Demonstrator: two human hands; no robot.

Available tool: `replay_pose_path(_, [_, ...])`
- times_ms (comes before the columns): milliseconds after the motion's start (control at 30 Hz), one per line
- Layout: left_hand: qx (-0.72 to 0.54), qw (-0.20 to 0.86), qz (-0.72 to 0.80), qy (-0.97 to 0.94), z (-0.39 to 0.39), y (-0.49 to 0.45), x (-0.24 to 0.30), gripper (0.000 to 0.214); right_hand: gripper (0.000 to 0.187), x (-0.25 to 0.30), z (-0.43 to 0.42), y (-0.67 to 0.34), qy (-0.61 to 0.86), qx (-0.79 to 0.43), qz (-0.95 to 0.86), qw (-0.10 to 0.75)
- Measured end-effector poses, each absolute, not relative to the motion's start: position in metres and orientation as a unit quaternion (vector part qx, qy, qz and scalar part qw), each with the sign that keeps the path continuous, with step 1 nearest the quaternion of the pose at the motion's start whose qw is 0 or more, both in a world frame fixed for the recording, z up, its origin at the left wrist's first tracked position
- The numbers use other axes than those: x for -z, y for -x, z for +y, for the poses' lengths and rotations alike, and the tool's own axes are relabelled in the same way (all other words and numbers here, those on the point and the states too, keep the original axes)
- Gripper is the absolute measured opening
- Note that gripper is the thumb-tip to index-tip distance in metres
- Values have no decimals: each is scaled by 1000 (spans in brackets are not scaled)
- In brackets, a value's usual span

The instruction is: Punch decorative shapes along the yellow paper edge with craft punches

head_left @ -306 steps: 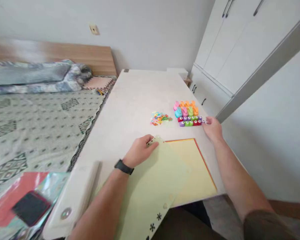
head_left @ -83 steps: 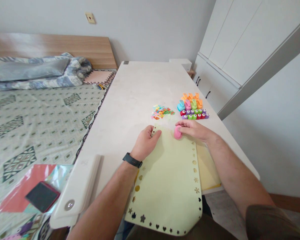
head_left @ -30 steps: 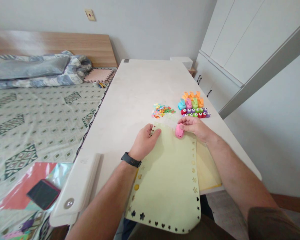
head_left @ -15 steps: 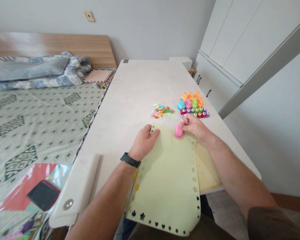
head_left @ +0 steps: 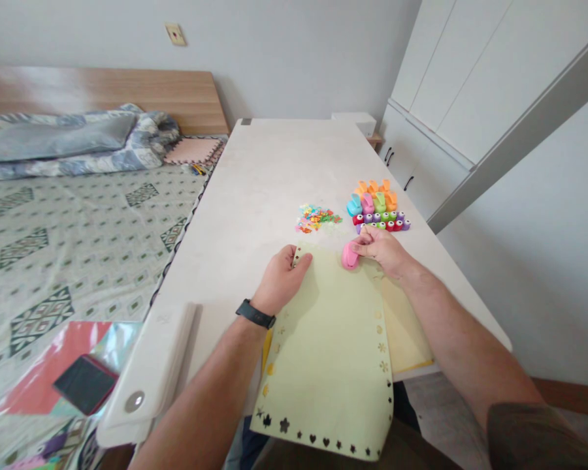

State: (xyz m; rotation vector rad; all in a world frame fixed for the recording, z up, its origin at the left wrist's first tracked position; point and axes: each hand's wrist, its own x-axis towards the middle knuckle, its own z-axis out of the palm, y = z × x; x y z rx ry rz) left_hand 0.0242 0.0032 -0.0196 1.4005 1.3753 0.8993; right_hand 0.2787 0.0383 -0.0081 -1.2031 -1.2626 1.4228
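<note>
Shifted slightly: sheet (head_left: 333, 339) | right fingers (head_left: 365, 242) pinch pink punch (head_left: 349, 256) | left fingers (head_left: 301, 262) pinch its corner

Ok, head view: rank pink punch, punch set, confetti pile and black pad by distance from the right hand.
1. pink punch: in the right hand, on the yellow sheet.
2. punch set: just beyond.
3. confetti pile: farther left.
4. black pad: far left, on the bed.
</note>
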Motion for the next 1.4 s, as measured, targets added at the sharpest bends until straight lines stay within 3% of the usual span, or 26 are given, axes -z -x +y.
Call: replay_pose_path(1400, [-386, 446, 569, -573, 4, -23, 14, 32, 61, -6, 34, -280, 494, -560, -542, 386])
